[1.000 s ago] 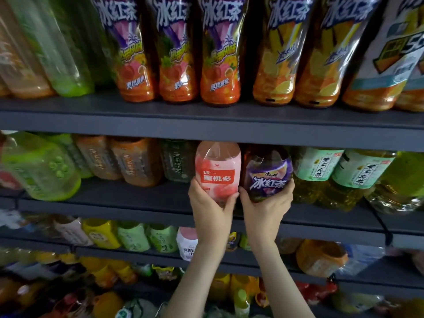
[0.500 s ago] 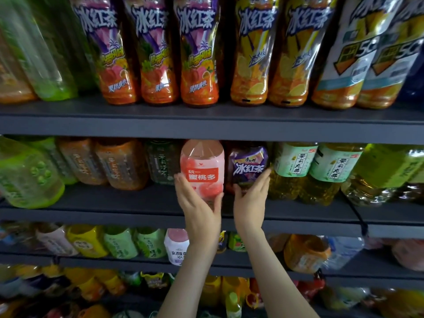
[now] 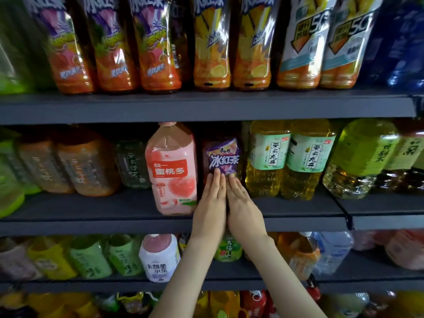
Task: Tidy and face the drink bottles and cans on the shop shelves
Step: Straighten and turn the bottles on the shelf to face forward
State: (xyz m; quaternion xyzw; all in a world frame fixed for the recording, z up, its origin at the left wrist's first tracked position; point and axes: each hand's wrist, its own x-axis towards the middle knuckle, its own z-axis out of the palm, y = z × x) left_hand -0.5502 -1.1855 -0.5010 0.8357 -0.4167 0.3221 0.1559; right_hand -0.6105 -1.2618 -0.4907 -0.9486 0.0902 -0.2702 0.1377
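A dark iced-tea bottle with a purple label (image 3: 222,157) stands on the middle shelf (image 3: 91,223), set back from the front edge. My left hand (image 3: 212,203) and my right hand (image 3: 241,200) lie side by side with straight fingers, fingertips touching the lower front of that bottle. A pink peach-drink bottle (image 3: 172,171) stands just left of my left hand, close to the shelf edge, label facing out.
Two yellow tea bottles with green labels (image 3: 289,157) stand right of the purple one. Orange and green bottles fill the left of the middle shelf. Tall iced-tea bottles (image 3: 160,47) line the top shelf. Smaller bottles (image 3: 158,258) crowd the shelf below.
My left hand has let go of the pink bottle and moved right. My right hand's fingers have straightened. Both hands now touch the purple-label bottle, which sits farther back on the shelf.
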